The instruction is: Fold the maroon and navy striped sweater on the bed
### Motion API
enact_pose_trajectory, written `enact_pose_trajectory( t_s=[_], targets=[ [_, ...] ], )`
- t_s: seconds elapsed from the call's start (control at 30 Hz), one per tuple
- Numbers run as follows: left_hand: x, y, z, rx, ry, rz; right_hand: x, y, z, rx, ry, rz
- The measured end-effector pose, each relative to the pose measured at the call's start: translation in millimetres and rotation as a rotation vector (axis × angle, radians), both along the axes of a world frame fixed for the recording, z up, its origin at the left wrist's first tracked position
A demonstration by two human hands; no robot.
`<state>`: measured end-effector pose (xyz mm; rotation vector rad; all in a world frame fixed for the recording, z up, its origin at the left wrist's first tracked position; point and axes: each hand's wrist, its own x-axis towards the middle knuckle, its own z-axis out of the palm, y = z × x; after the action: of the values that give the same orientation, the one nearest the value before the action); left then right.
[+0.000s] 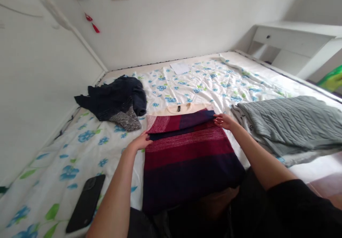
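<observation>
Maroon, navy and cream knit forms the sweater (184, 159) spread flat on the flowered bedsheet (162, 88) in the head view, with a folded sleeve (184, 121) across its chest. The right hand (224, 121) has its grip closed on the sleeve's navy end; the left hand (139, 142) touches the opposite edge, its grip unclear. Dark clothes (117, 95) and a phone (87, 202) lie to the left, grey cable-knit (291, 124) to the right.

Both forearms (119, 186) reach forward, apart; right fingers (219, 119) bend; left fingers (148, 142) point inward.
</observation>
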<state>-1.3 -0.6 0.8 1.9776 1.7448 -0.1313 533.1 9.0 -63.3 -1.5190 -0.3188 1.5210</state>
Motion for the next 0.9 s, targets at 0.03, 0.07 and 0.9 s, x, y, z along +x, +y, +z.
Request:
enact_pose_trajectory(
  t_s=[0.03, 0.07, 0.9],
  targets=[
    [-1, -1, 0.9, -0.008, -0.017, -0.01, 1, -10, 2, -0.002, -0.017, 0.028],
    [-1, -2, 2.1, -0.015, -0.026, -0.022, 1, -19, 4, 0.0, -0.034, 0.05],
    [5, 3, 0.0, -0.119, 0.158, -0.105, 2, -5, -10, 0.045, -0.38, 0.252]
  ],
)
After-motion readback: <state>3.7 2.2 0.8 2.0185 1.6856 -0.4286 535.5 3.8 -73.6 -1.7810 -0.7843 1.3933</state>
